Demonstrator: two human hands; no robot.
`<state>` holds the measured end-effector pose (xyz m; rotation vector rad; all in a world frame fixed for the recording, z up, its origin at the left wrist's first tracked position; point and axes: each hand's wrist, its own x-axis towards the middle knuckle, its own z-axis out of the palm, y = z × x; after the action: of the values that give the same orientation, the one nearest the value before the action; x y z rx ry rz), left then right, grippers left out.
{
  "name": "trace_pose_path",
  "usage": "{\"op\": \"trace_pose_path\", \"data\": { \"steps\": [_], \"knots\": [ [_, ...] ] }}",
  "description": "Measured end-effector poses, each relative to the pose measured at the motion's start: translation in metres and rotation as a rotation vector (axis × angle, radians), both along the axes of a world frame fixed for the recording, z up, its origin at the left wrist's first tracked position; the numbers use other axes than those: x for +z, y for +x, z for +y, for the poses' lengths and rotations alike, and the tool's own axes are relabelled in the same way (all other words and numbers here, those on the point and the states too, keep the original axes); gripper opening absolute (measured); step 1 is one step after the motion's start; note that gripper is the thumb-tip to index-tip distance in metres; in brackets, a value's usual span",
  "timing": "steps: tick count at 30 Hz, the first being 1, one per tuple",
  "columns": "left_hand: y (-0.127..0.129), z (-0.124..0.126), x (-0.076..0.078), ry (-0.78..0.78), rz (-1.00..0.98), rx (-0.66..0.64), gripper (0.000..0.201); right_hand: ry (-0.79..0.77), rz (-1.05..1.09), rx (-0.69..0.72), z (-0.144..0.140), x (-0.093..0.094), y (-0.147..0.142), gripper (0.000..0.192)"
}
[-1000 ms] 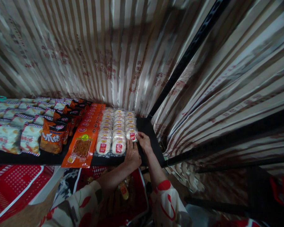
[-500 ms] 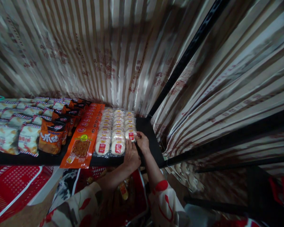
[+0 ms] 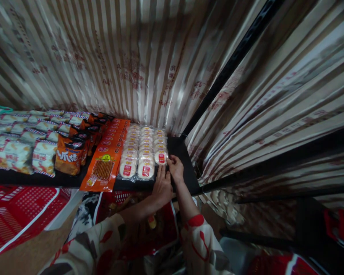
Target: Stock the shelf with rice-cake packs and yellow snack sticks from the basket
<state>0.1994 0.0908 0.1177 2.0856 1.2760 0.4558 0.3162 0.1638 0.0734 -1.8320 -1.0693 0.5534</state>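
Note:
Three rows of clear-wrapped round white crackers stand on a black shelf (image 3: 187,160). At the front of the right-hand row is a cracker packet (image 3: 161,157) with a red label. My left hand (image 3: 162,186) lies below it, fingers stretched up to its lower edge. My right hand (image 3: 176,169) is closed at the packet's right edge, thumb and forefinger pinching there. The front packets of the left row (image 3: 128,170) and the middle row (image 3: 145,170) stand just left of my hands.
A long orange snack bag (image 3: 104,160) lies left of the crackers. Orange-and-black bags (image 3: 68,156) and white snack bags (image 3: 44,156) stand farther left. Red baskets (image 3: 20,217) sit below the shelf. A black post (image 3: 218,88) rises at the corner, before striped curtains (image 3: 143,57).
The view has shifted slightly, so the shelf appears higher and a little to the right. Both hands stay at the front packet of the right-hand row; my left fingers now sit lower on it.

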Motion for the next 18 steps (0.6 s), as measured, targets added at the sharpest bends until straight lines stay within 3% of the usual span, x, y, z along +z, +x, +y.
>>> {"op": "trace_pose_path", "data": {
  "steps": [10,18],
  "knots": [
    [-0.030,-0.057,-0.041,0.122,-0.117,-0.055,0.048,0.098,-0.002,-0.095,-0.054,0.001,-0.034,0.043],
    [-0.088,-0.097,-0.083,0.081,-0.116,-0.107,0.041,0.175,0.215,-0.068,-0.115,-0.012,-0.092,0.040]
  ]
}}
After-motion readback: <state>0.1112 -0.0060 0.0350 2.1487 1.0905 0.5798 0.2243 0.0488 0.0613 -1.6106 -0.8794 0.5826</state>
